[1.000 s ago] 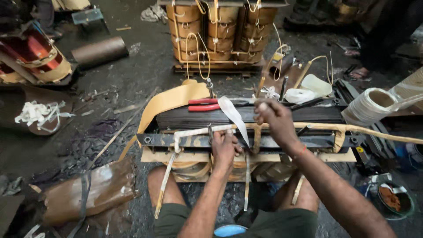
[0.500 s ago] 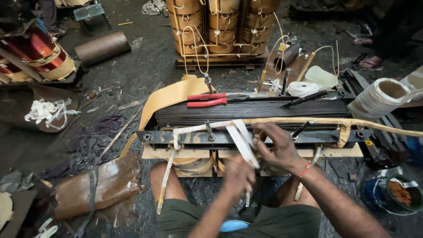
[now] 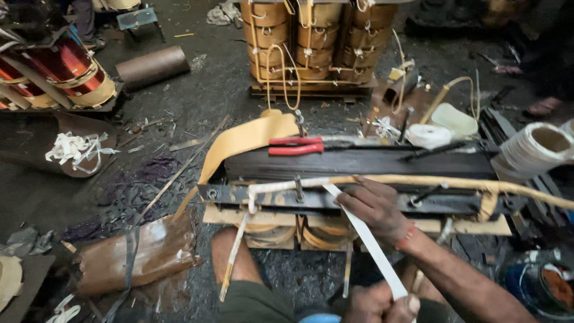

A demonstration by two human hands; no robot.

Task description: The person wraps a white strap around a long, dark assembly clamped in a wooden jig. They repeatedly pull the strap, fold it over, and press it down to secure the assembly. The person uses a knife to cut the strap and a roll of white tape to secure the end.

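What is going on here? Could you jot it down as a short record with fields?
Setting: cluttered workshop floor
Main item: transformer core with dark laminations
Right hand: rests on the core's front clamp bar, by the tan sleeved lead
Left hand: grips the lower end of a white tape strip
On top: red-handled pliers
Nearby: white tape roll, copper coils

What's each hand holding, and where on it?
Left hand grips the white tape strip at its near end; right hand pins its far end against the transformer frame.
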